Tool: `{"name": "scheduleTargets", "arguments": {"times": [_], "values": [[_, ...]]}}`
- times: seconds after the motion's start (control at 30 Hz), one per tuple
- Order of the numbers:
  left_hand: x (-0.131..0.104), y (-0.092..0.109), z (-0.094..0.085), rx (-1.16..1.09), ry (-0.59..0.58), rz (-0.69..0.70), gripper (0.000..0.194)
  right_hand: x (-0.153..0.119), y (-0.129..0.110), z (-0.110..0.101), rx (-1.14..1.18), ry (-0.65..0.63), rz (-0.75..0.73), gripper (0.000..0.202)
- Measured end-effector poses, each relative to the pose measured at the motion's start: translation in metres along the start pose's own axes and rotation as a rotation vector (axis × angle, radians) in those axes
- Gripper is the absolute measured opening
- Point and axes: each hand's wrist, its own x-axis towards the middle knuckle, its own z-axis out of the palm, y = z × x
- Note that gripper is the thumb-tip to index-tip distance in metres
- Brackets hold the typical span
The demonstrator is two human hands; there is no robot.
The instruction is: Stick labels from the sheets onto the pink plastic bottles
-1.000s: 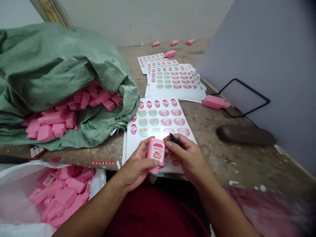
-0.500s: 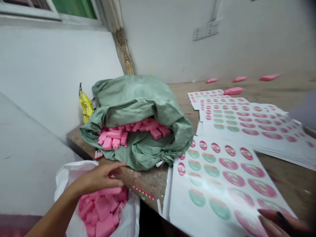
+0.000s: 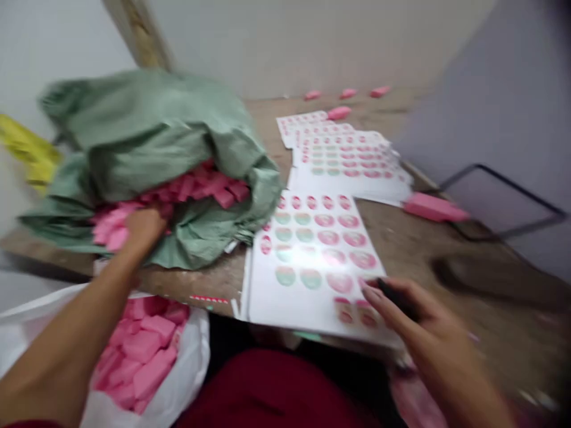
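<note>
My left hand point(image 3: 149, 226) reaches into the mouth of a green woven sack point(image 3: 156, 137), among small pink bottles point(image 3: 196, 184). Its fingers are blurred and partly hidden there, so I cannot make out a grip. Over the lower right corner of a sheet of round stickers point(image 3: 272, 303), my right hand point(image 3: 417, 309) has its fingers closed around a slim black tool point(image 3: 398, 298) whose kind is unclear. The sheet carries pink and green labels in rows.
Below the table edge at left, a white bag point(image 3: 196, 351) holds more pink bottles. Further sticker sheets point(image 3: 307, 178) lie behind, with several pink bottles near the wall. One larger pink bottle point(image 3: 435, 207) lies at right beside a black wire-like frame point(image 3: 521, 185). A yellow bag point(image 3: 31, 154) is at far left.
My left hand has moved from above the white bag up into the green sack's opening. The view has turned down and right; my right hand stays at the sticker sheet with the black tool.
</note>
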Motion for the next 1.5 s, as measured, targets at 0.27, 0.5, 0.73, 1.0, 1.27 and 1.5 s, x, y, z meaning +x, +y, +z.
{"name": "scheduleTargets", "arguments": {"times": [0.27, 0.5, 0.73, 1.0, 1.27, 1.5], "values": [[-0.069, 0.053, 0.032, -1.010, -0.124, -0.088, 0.033, -0.011, 0.001, -0.013, -0.430, -0.161, -0.063, 0.028], [-0.122, 0.134, 0.140, -1.439, -0.947, -0.259, 0.041, -0.009, 0.012, -0.003, -0.678, -0.149, -0.264, 0.017], [-0.111, 0.146, 0.164, -1.379, -0.920, -0.210, 0.037, -0.008, 0.012, 0.002, -0.766, -0.087, -0.440, 0.017], [-0.109, 0.143, 0.163, -1.390, -0.941, -0.235, 0.041, -0.005, 0.012, 0.007, -0.764, -0.040, -0.487, 0.018], [-0.109, 0.143, 0.163, -1.389, -0.939, -0.254, 0.038, -0.004, 0.008, 0.012, -0.862, -0.006, -0.550, 0.022], [-0.110, 0.142, 0.164, -1.420, -0.940, -0.261, 0.036, -0.001, 0.003, 0.010, -0.688, -0.109, -0.387, 0.018]]}}
